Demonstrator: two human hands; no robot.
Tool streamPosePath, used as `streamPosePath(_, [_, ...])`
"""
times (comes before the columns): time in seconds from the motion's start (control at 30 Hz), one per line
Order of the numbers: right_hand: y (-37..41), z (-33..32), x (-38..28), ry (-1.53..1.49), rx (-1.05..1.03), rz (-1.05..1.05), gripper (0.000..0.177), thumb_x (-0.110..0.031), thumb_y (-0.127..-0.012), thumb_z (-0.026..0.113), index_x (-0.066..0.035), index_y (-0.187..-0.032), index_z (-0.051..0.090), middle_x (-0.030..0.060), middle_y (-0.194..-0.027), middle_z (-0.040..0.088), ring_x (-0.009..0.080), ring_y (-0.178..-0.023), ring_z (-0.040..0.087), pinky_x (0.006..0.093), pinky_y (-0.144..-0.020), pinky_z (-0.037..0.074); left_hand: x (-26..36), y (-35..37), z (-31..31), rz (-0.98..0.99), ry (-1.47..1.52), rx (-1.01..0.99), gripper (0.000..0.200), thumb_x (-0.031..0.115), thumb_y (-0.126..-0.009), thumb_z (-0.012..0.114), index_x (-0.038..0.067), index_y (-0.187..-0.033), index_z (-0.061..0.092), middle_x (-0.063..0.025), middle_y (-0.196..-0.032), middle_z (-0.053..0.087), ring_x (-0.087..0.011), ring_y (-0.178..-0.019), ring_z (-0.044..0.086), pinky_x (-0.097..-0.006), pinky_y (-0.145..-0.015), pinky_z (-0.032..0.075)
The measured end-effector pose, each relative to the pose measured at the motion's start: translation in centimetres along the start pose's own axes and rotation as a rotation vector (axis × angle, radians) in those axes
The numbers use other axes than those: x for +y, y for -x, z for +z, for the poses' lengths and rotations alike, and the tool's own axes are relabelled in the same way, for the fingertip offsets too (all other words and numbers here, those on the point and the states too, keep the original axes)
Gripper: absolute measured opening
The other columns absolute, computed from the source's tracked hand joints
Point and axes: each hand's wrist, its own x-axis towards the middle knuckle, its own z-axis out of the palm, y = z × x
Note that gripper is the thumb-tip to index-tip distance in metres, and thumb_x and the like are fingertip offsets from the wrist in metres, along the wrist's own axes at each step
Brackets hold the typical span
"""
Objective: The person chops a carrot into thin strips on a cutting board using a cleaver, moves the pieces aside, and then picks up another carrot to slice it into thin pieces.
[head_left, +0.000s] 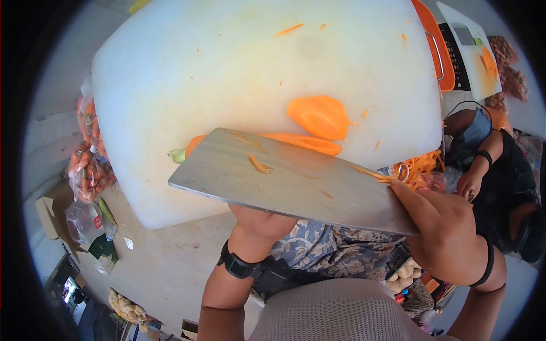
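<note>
In the head view, my right hand [443, 227] is closed around the handle end of a wide cleaver [296, 182]. Its broad blade lies slantwise over the near part of the white cutting board [187, 85], with carrot shreds stuck to the metal. Partly covered by the blade is a carrot [301, 142], its green stem end showing at the left. A flat carrot slice [318, 116] rests just beyond. My left hand [261, 220] is below the blade near the board's front edge; the blade hides its fingers, so their grip does not show.
Carrot shreds [421, 170] are heaped off the board's right side. An orange container [435, 48] stands at the far right, near another person's hand [469, 184]. Bags of carrots [90, 173] and a cardboard box [54, 213] are at the left.
</note>
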Motion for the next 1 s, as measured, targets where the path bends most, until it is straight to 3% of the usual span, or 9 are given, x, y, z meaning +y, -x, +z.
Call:
streamPosePath(0.13, [0.4,-0.9,0.0,-0.008,-0.061,0.019,0.059,-0.001,-0.059,0.062,0.007,-0.118,0.06,0.0043,-0.063,0.048,0.0185,-0.052,0.053,0.0331,-0.047,0.041,0.0,0.6,0.1,-0.18,0.208,-0.012,0.024,0.016,-0.073,0.076,0.007,-0.094,0.071,-0.0094,-0.1,0.07,-0.0304,-0.088,0.066,-0.0384,-0.081,0.051])
streamPosePath(0.63, [-0.7,-0.1,0.6,0.0,-0.114,0.008,0.055,-0.003,-0.066,0.06,0.008,-0.119,0.057,0.0048,-0.064,0.049,0.0202,-0.051,0.053,0.0334,-0.048,0.042,0.6,0.6,-0.6,-0.119,0.083,-0.098,0.023,0.018,-0.074,0.075,0.008,-0.094,0.072,-0.0081,-0.105,0.069,-0.0298,-0.091,0.066,-0.0383,-0.084,0.05])
streamPosePath(0.7, [-1.1,0.4,0.7,-0.012,-0.119,0.009,0.055,-0.003,-0.066,0.061,0.008,-0.12,0.056,0.0049,-0.064,0.049,0.0206,-0.051,0.053,0.0334,-0.048,0.043,0.7,0.0,-0.8,-0.059,0.049,-0.148,0.036,0.017,-0.076,0.075,0.008,-0.109,0.066,-0.0094,-0.12,0.06,-0.0304,-0.103,0.06,-0.0444,-0.087,0.048])
streamPosePath(0.73, [-1.4,0.6,0.7,-0.027,-0.116,0.01,0.055,-0.004,-0.066,0.061,0.008,-0.12,0.056,0.0051,-0.064,0.048,0.021,-0.051,0.053,0.0334,-0.048,0.043,0.8,-0.5,-0.9,-0.065,0.052,-0.147,0.036,0.017,-0.076,0.075,0.008,-0.109,0.066,-0.0094,-0.12,0.06,-0.0304,-0.103,0.06,-0.0444,-0.087,0.048])
streamPosePath(0.77, [-1.8,0.7,0.7,-0.027,-0.123,0.011,0.055,-0.004,-0.066,0.061,0.008,-0.12,0.056,0.0051,-0.064,0.048,0.021,-0.051,0.053,0.0334,-0.048,0.043,0.8,-1.2,-0.8,0.061,-0.066,-0.115,0.032,0.013,-0.074,0.074,0.01,-0.106,0.067,-0.0079,-0.117,0.06,-0.0301,-0.101,0.059,-0.0449,-0.087,0.047])
streamPosePath(0.8, [-2.3,0.9,0.6,-0.02,-0.16,0.045,0.065,0.0,-0.057,0.064,0.007,-0.121,0.056,0.0086,-0.069,0.052,0.0255,-0.058,0.056,0.0359,-0.052,0.044,0.9,-1.6,-0.7,0.186,-0.183,-0.085,0.03,0.009,-0.073,0.074,0.013,-0.102,0.068,-0.0064,-0.114,0.06,-0.0299,-0.1,0.059,-0.0454,-0.086,0.047])
streamPosePath(0.83, [-2.8,1.1,0.7,-0.012,-0.197,0.079,0.077,0.004,-0.047,0.067,0.005,-0.123,0.055,0.0122,-0.074,0.056,0.03,-0.066,0.059,0.0384,-0.057,0.046,1.0,-1.8,-0.6,0.179,-0.179,-0.088,0.03,0.009,-0.073,0.074,0.013,-0.102,0.068,-0.0064,-0.114,0.06,-0.0299,-0.1,0.059,-0.0454,-0.086,0.047])
streamPosePath(1.0, [-5.2,2.3,1.6,-0.11,-0.16,0.052,0.069,0.006,-0.05,0.067,0.004,-0.119,0.058,0.014,-0.073,0.059,0.0317,-0.064,0.06,0.0384,-0.055,0.045,1.3,-2.4,-0.2,0.152,-0.234,-0.079,0.024,0.007,-0.068,0.071,0.017,-0.09,0.07,-0.0024,-0.107,0.06,-0.0277,-0.098,0.058,-0.0447,-0.086,0.046])
